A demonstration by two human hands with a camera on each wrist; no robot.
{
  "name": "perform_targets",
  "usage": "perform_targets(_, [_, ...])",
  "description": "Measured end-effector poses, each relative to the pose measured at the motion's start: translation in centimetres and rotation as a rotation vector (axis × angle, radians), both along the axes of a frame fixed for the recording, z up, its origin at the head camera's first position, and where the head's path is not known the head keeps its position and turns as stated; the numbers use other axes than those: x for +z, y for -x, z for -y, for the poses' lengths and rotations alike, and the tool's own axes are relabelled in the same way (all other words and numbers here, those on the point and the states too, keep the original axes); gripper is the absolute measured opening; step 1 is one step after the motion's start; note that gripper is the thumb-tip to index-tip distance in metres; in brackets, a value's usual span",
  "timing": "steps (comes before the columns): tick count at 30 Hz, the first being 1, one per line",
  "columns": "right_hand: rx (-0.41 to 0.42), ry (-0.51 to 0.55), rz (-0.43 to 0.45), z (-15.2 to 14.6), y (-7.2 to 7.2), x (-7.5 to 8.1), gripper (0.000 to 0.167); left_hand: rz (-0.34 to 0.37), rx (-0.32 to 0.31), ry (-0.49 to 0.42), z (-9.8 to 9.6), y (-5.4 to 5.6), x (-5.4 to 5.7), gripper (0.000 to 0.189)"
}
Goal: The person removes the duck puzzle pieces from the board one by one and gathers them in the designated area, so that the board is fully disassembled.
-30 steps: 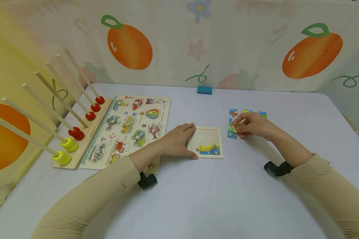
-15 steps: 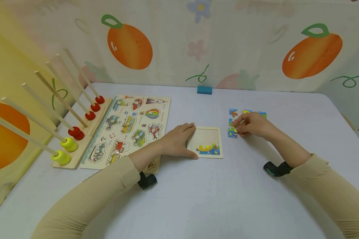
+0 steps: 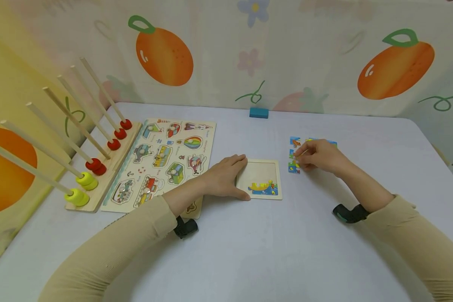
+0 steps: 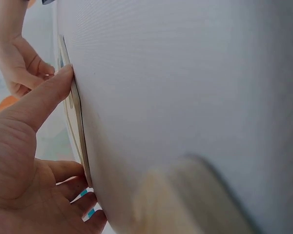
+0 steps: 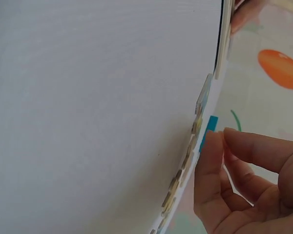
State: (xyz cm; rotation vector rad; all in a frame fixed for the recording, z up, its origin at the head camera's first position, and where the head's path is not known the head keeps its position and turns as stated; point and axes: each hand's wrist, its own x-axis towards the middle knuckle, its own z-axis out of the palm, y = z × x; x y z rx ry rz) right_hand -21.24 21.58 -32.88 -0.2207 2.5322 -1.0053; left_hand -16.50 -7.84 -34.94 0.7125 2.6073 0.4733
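Observation:
My left hand (image 3: 226,178) spans the left side of a small wooden puzzle tray (image 3: 259,161), holding it between thumb and fingers. Its thumb (image 4: 51,90) lies along the near edge in the left wrist view. A few joined pieces showing a yellow shape over blue (image 3: 263,188) fill the tray's lower right. To the right, my right hand (image 3: 321,156) hovers over loose jigsaw pieces (image 3: 293,167) laid out on the table. In the right wrist view its thumb and forefinger (image 5: 215,156) nearly meet, and I see no piece between them. The hand hides several pieces.
A large wooden peg puzzle board (image 3: 207,167) with vehicle pictures lies left of the tray, partly under my left forearm. Beyond it stands a wooden counting rack (image 3: 113,161) with tall rods and red and yellow beads. A blue block (image 3: 258,113) sits at the table's back edge.
The head view has shifted very slightly. Both hands stay where they were, the left on the tray and the right over the loose pieces.

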Motion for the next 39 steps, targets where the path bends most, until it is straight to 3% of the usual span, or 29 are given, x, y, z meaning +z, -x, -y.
perform_targets(13, [0.025, 0.056, -0.036, 1.8, -1.2, 0.9, 0.025, 0.005, 0.007, 0.002, -0.1, 0.0, 0.2, 0.107])
perform_targets(33, [0.170, 0.070, -0.068, 5.7, -3.1, 0.3, 0.017, 0.002, 0.007, -0.004, 0.0, 0.0, 0.0, 0.106])
perform_targets(39, [0.255, 0.057, -0.114, 6.3, -3.3, -0.2, 0.018, 0.005, 0.004, -0.008, 0.0, 0.0, 0.1, 0.106])
